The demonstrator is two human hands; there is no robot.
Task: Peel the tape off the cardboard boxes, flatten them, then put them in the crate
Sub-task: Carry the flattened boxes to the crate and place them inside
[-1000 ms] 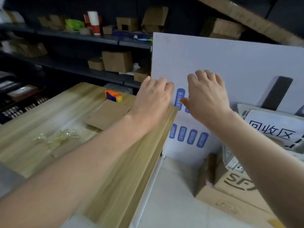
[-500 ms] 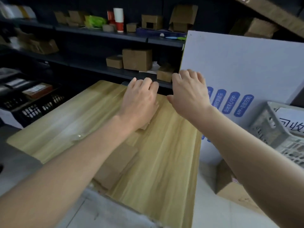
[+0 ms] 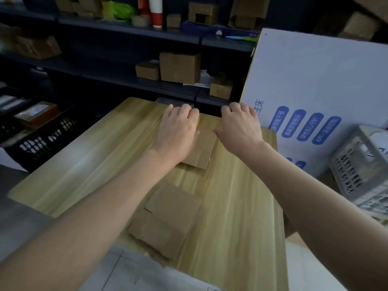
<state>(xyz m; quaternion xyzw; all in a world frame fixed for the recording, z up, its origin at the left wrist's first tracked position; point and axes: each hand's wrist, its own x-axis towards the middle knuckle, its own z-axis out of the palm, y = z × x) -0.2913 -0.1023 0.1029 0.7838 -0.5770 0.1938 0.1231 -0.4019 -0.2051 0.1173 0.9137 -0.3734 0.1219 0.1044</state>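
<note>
Left hand (image 3: 178,131) and right hand (image 3: 239,127) have advanced over far flattened cardboard (image 3: 202,153).

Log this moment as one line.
left hand: over far flat cardboard; right hand: at its right edge; near flat cardboard: untouched; crate: right of table

Flattened cardboard box (image 3: 168,219) sits at the worktop's (image 3: 84,156) near edge. A second cardboard piece (image 3: 201,152) lies farther in, under the left hand (image 3: 178,131), with the right hand (image 3: 239,127) just beside. Shelves (image 3: 126,80) stand behind, and the crate (image 3: 357,171) is off right.
</note>
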